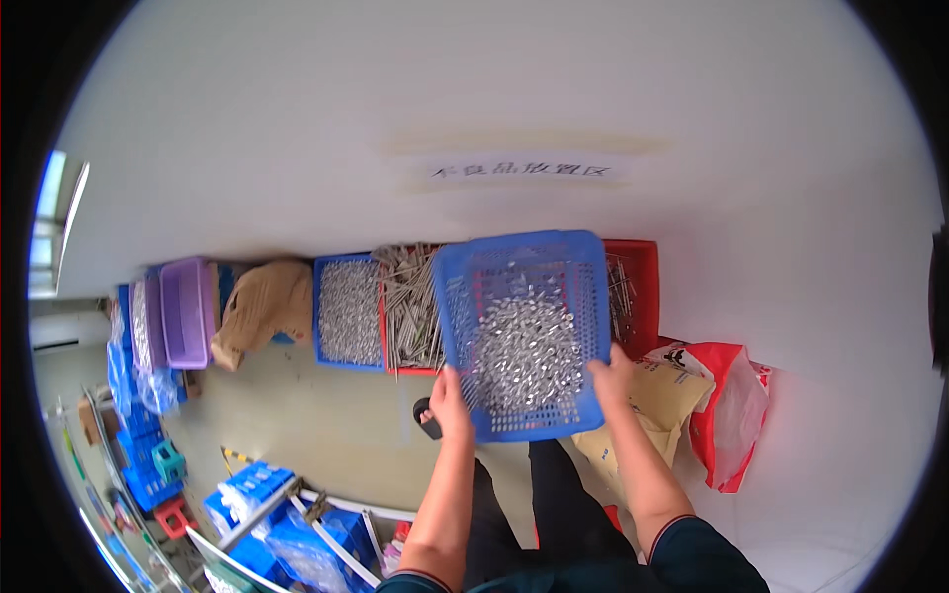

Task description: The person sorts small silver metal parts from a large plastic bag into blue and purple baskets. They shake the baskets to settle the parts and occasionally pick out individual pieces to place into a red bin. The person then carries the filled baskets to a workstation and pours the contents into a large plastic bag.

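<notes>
A blue plastic basket (527, 433) with perforated walls is held up in front of me, its far end partly covering the red bins behind. Many small shiny metal parts (529, 351) lie heaped in it, mostly toward its near end; their exact kind is too small to tell. My left hand (452, 403) grips the basket's left side near the close corner. On the opposite side, my right hand (612, 379) is closed round the rim. Both hands carry the basket above the floor, and the fingers beneath it are partly hidden.
Along the wall stand a blue bin of small metal parts (349, 316), a red bin of thin metal rods (413, 321) and another red bin (643, 296). Brown sacking (265, 306) lies left; a red-and-white bag (727, 410) stands right. Blue crates (321, 544) sit behind a metal frame.
</notes>
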`<state>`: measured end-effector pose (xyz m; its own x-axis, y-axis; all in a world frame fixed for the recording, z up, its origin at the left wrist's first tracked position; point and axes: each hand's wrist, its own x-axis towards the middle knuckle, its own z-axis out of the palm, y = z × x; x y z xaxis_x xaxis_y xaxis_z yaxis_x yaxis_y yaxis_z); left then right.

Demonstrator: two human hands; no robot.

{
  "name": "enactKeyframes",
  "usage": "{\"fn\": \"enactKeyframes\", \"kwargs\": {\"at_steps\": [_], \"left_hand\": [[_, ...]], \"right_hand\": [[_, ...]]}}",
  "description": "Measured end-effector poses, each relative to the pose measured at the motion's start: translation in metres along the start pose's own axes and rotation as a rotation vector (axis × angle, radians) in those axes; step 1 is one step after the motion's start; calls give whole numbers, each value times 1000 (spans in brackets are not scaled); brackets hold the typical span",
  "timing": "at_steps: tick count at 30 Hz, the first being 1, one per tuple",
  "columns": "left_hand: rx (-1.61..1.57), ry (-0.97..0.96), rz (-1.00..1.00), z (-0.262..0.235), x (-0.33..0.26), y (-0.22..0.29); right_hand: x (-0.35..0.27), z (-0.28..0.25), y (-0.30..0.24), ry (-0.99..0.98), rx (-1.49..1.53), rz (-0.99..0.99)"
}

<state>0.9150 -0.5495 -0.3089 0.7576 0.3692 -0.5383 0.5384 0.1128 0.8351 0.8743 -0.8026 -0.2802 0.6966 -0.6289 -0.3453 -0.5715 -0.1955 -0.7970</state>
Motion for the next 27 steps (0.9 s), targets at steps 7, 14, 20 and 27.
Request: {"fn": "enactKeyframes", "kwargs": {"at_steps": [7,14,20,27], "left_hand": [[-21,15,57,-36,0,-11],[-27,-42,-10,-60,1,-31],[274,-172,-289,-68,33,-42],[346,-203,-252,-28,34,-75]], "right_hand": [[-43,27,11,0,143,-2],[-51,43,41,11,29,-165],[-23,61,66,-129,-17,-61],[65,57,182,-364,738,507]]}}
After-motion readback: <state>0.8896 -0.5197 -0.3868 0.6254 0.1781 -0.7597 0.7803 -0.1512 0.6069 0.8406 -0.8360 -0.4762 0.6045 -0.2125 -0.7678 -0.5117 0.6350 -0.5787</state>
